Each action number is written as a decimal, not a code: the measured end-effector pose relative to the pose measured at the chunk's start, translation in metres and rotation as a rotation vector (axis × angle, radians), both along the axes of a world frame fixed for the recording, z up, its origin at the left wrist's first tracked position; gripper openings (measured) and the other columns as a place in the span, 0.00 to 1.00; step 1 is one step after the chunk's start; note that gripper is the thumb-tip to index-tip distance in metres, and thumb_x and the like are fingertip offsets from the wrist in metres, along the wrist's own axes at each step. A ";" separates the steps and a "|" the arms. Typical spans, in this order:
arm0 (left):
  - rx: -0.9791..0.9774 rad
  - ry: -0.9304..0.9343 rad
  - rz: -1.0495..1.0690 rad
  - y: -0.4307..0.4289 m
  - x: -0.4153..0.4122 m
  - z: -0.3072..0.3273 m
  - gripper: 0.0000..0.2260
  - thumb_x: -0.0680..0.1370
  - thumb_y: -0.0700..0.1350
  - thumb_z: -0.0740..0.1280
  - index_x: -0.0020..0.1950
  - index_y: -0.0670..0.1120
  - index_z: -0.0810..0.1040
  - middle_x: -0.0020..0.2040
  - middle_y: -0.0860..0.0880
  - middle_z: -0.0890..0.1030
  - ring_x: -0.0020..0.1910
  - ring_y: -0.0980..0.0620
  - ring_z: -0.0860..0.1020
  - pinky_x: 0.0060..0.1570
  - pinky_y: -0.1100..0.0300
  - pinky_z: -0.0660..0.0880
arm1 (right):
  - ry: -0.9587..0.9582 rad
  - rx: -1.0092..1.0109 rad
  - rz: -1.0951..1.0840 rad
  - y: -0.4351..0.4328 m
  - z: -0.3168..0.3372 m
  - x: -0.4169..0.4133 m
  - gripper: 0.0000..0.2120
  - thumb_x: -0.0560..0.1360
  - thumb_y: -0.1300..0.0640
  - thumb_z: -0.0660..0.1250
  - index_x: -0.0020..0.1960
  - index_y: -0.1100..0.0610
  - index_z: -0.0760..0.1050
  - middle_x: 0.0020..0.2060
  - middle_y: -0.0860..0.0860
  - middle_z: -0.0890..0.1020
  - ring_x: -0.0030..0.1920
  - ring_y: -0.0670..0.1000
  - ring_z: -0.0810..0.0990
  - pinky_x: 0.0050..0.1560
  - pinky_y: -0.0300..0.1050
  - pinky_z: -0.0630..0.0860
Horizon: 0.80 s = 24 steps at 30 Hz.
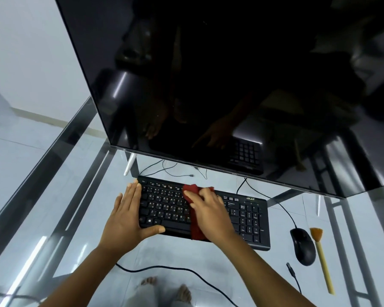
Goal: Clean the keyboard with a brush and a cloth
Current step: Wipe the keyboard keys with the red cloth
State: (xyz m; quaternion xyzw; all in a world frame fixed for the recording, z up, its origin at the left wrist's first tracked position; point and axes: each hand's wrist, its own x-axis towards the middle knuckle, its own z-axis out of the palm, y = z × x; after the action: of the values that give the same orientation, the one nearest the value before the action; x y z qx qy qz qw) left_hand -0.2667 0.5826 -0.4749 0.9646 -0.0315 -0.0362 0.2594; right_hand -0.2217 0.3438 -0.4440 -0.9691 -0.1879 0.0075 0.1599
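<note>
The black keyboard [248, 218] is set on the glass desk [60, 149], with the dark monitor [231, 85] at 12 o'clock. A red cloth [196, 229] is gripped by the right hand [211, 216] on the middle keys. The 9 o'clock edge is braced by the flat, straight-fingered left hand [125, 218]. At 4 o'clock, past the mouse [303, 245], the brush [321, 258] is laid.

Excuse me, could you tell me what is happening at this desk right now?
A person is wiping the black Acer keyboard with a dark red cloth, gripped by the right hand over the letter keys. The left hand lies flat against the keyboard's left end, steadying it. The yellow-handled brush lies unused on the glass desk, right of the black mouse.
</note>
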 end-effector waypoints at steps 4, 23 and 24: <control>0.012 -0.002 -0.014 -0.001 0.000 -0.001 0.57 0.64 0.80 0.58 0.78 0.41 0.49 0.79 0.47 0.51 0.78 0.50 0.48 0.75 0.46 0.51 | -0.015 0.018 -0.068 0.010 -0.001 -0.014 0.20 0.75 0.59 0.70 0.65 0.51 0.75 0.47 0.51 0.76 0.47 0.54 0.77 0.48 0.52 0.77; 0.003 0.014 -0.090 0.010 0.001 -0.002 0.58 0.64 0.79 0.59 0.79 0.42 0.46 0.79 0.47 0.48 0.78 0.54 0.46 0.73 0.44 0.52 | 0.096 0.029 0.269 0.033 -0.005 -0.050 0.19 0.78 0.57 0.64 0.67 0.46 0.69 0.51 0.49 0.74 0.50 0.52 0.72 0.50 0.49 0.69; 0.000 0.011 -0.092 0.011 0.000 -0.003 0.58 0.63 0.79 0.59 0.79 0.42 0.46 0.79 0.47 0.49 0.78 0.54 0.47 0.73 0.44 0.52 | 0.122 0.015 0.310 0.035 -0.002 -0.049 0.19 0.79 0.57 0.63 0.68 0.46 0.69 0.52 0.50 0.73 0.51 0.53 0.71 0.52 0.50 0.69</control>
State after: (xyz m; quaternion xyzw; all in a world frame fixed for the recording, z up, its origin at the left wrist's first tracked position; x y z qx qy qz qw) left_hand -0.2662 0.5931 -0.4776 0.9619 -0.0747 -0.0533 0.2577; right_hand -0.2702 0.3792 -0.4465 -0.9250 -0.3252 0.0896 0.1751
